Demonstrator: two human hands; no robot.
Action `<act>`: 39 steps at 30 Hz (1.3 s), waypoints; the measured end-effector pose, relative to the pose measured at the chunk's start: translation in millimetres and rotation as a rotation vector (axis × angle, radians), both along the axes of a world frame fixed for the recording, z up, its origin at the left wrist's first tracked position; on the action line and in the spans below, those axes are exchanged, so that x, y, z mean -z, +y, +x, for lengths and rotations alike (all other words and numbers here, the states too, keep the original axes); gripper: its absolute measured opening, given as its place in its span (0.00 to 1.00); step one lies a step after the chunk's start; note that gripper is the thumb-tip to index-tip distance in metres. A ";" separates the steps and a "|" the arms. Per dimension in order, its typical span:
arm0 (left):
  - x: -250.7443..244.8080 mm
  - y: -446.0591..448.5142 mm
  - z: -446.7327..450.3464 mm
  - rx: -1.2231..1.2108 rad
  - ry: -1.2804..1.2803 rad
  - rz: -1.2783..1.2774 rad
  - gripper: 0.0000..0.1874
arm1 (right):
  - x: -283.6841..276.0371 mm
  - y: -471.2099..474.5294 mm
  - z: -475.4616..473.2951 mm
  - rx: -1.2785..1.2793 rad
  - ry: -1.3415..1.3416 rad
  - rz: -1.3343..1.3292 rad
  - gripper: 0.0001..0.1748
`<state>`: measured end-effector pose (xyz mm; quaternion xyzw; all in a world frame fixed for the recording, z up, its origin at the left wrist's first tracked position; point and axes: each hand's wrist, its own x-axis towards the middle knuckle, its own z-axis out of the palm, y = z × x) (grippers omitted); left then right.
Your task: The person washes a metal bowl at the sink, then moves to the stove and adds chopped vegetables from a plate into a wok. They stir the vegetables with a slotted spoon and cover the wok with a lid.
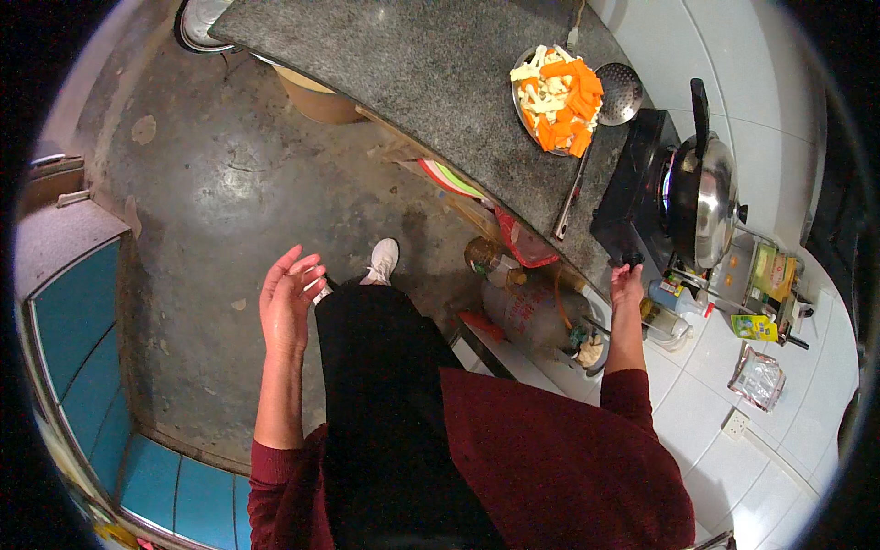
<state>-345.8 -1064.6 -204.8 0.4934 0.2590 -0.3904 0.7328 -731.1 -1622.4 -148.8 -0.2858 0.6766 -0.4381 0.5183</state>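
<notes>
My right hand (625,283) has its fingers on the black control knob (631,258) at the front of a gas stove (629,199). A blue flame shows beneath a wok (680,199) on the burner. The wok wears a shiny metal lid (718,199), and its black handle points toward the wall. On the stone worktop beside the stove is a metal plate (515,103) heaped with cut carrots (583,96) and cauliflower (548,100). A skimmer (621,93) lies partly behind that plate. Over the floor, my left hand (287,302) holds nothing, fingers apart and slightly curled.
The grey stone worktop (412,82) runs diagonally above the concrete floor (206,275). Under it stand a gas cylinder (522,309) and a brown tub (316,100). Bottles (674,297) and seasoning packets (754,327) crowd the area near the stove. Blue tiles (75,344) line the left.
</notes>
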 end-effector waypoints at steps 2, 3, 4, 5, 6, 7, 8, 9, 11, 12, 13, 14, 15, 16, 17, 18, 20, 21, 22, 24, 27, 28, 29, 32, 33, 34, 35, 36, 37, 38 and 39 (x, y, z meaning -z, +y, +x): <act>-0.5 0.9 -0.3 0.000 -0.003 -0.011 0.23 | -2.2 1.8 2.3 -0.008 0.009 0.002 0.24; -1.0 1.4 -0.6 0.000 -0.004 -0.011 0.23 | -3.3 2.5 3.5 -0.016 0.017 0.006 0.23; -1.5 2.1 -0.8 0.001 -0.004 -0.010 0.23 | -4.1 3.1 4.6 -0.013 0.022 0.007 0.23; -2.4 3.0 -1.2 0.001 -0.004 -0.006 0.23 | -4.6 3.4 5.8 -0.012 0.011 0.010 0.23; -3.3 3.8 -1.5 0.001 -0.004 -0.002 0.23 | -4.9 3.5 6.7 0.000 -0.003 0.012 0.22; -4.4 4.9 -1.7 0.003 -0.016 -0.003 0.23 | -4.7 3.5 7.8 0.021 -0.016 -0.007 0.22; -5.4 6.0 -1.9 -0.002 -0.008 0.004 0.23 | -4.4 3.5 8.6 0.022 -0.004 0.000 0.22; -6.6 7.1 -2.2 -0.005 -0.010 0.006 0.23 | -3.8 3.4 9.4 0.032 0.010 -0.012 0.21; -8.7 9.5 -2.8 -0.008 -0.011 0.008 0.22 | -2.6 3.5 10.6 0.047 0.034 -0.028 0.21; -9.6 11.0 -2.9 -0.008 -0.011 0.008 0.22 | -2.0 3.8 11.3 0.051 0.043 -0.031 0.21; -10.4 12.4 -3.3 -0.004 -0.018 0.012 0.22 | -1.7 4.0 11.8 0.063 0.030 -0.040 0.21; -11.3 14.0 -3.7 -0.012 -0.013 0.012 0.22 | -1.4 4.3 12.4 0.017 0.082 -0.027 0.20; -12.2 15.9 -4.1 -0.015 -0.016 0.016 0.22 | -1.3 4.5 13.0 -0.019 0.113 -0.019 0.20; -12.8 17.7 -4.5 -0.015 -0.027 0.023 0.22 | -1.3 4.7 13.4 -0.019 0.161 -0.026 0.19; -13.4 19.4 -4.7 -0.019 -0.020 0.021 0.22 | -1.1 4.8 13.9 -0.028 0.153 -0.020 0.19; -13.6 21.0 -4.7 -0.020 -0.021 0.022 0.22 | -1.0 4.9 14.1 0.001 0.163 -0.028 0.19; -13.8 23.8 -4.5 -0.026 -0.020 0.023 0.22 | 0.0 4.9 14.2 0.016 0.177 -0.032 0.19; -13.6 24.8 -4.4 -0.030 -0.019 0.022 0.22 | 0.8 4.8 14.1 0.003 0.182 -0.028 0.19; -13.5 25.5 -4.2 -0.029 -0.021 0.023 0.22 | 1.8 4.6 13.8 0.001 0.193 -0.036 0.19; -13.2 25.8 -3.8 -0.040 -0.021 0.016 0.22 | 3.7 4.0 13.5 0.007 0.179 -0.048 0.20; -13.9 24.4 -3.5 -0.044 -0.017 0.028 0.22 | 4.0 2.5 14.1 -0.012 0.149 -0.037 0.22; -14.5 23.8 -3.5 -0.044 -0.015 0.035 0.22 | 3.0 2.3 14.3 0.021 0.162 -0.027 0.24; -15.5 23.0 -3.4 -0.041 -0.017 0.032 0.22 | 1.4 2.9 14.3 0.002 0.133 -0.008 0.26; -20.9 22.5 -2.5 -0.044 -0.023 0.010 0.22 | -5.0 10.5 11.5 0.044 0.106 0.060 0.31; -23.5 22.9 -2.3 -0.057 -0.026 -0.008 0.22 | -6.5 16.7 8.4 0.027 0.085 0.092 0.33; -27.3 24.9 -1.7 -0.076 -0.037 -0.016 0.22 | -6.3 25.0 4.9 0.021 0.056 0.120 0.34; -31.7 27.1 -1.4 -0.086 -0.050 -0.061 0.21 | -4.1 35.4 0.7 0.004 0.068 0.094 0.32; -36.9 30.2 -0.4 -0.079 -0.054 -0.044 0.21 | 0.5 47.5 -4.0 -0.004 0.070 0.064 0.31; -42.6 35.3 -0.4 -0.084 -0.064 -0.021 0.21 | 7.7 60.2 -8.7 -0.067 0.171 0.064 0.25; -50.9 42.4 -0.1 -0.089 -0.074 -0.031 0.21 | 17.1 75.4 -14.1 -0.083 0.201 0.111 0.24; -59.0 50.7 1.1 -0.105 -0.107 -0.049 0.21 | 31.4 93.7 -17.9 -0.076 0.345 0.092 0.23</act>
